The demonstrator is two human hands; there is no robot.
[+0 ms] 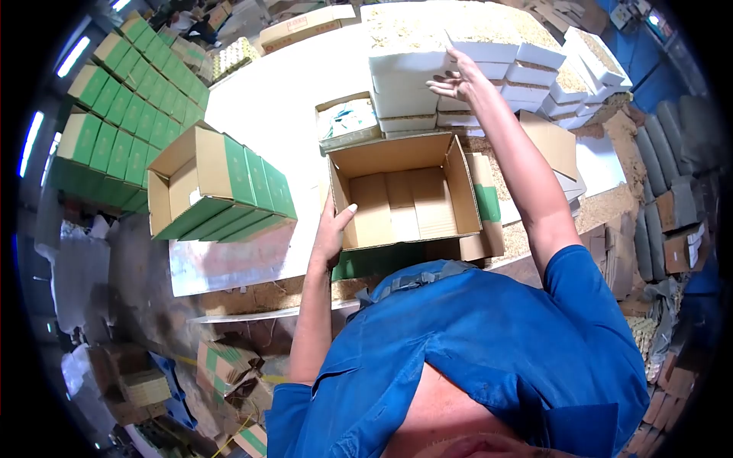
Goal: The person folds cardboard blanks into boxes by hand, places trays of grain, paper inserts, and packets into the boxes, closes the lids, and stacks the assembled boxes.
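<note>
An open cardboard box (412, 200) with its mouth facing up lies right in front of me; bare brown flaps show on its bottom. My left hand (331, 235) grips its left wall, thumb inside and fingers outside. My right hand (456, 79) is stretched out past the box, fingers apart and holding nothing. It is by the front of a stack of white foam-like blocks (405, 80) topped with straw-coloured shavings (489, 27); I cannot tell whether it touches them. Behind the box's left corner sits a small open carton (347, 122) with bluish-white pieces in it.
Left on the white table (267, 99) stands a row of green-and-brown boxes (221, 183). Beyond it rises a tall stack of similar boxes (126, 114). A long carton (305, 27) lies at the back. Flattened cardboard (548, 145) and grey sacks (664, 191) are to the right.
</note>
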